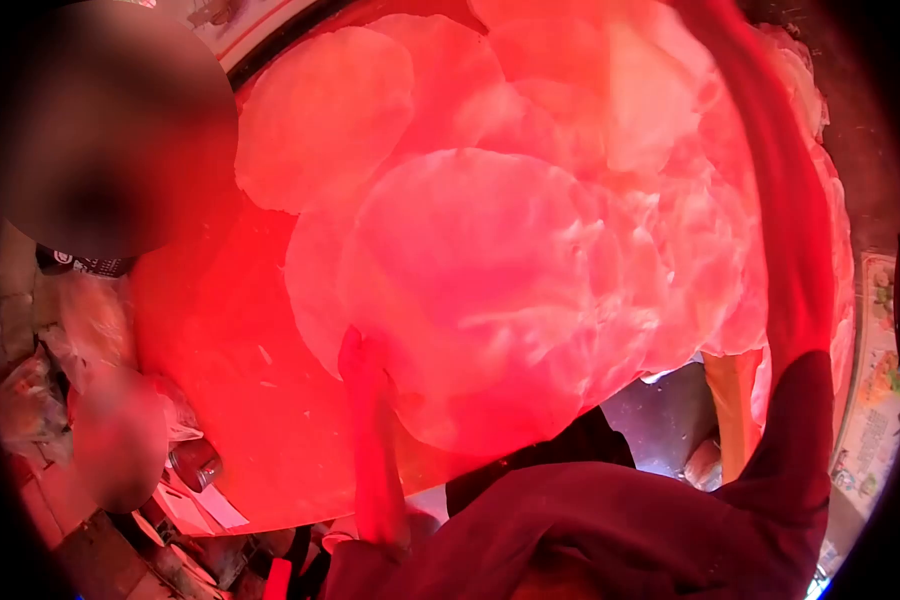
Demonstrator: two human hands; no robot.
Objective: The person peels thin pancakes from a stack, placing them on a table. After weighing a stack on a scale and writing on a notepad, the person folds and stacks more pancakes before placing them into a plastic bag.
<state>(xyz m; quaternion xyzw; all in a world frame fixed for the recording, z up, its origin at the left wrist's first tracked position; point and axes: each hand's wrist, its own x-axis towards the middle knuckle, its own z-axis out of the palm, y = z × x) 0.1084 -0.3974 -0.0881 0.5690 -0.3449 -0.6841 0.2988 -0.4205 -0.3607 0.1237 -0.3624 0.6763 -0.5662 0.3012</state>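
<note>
Red light bathes a thin round sheet (pixel 470 230) overlapping other sheets (pixel 320 115) on a table (pixel 220 400), my left hand (pixel 364 362) at its edge, grip unclear, my right hand unseen; a one-sided tug could, I judge, tear it if layers cling.

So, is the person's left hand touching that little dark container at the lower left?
Apart. The head view shows a stretch of the red tabletop between the left hand and the dark container by its edge.
</note>
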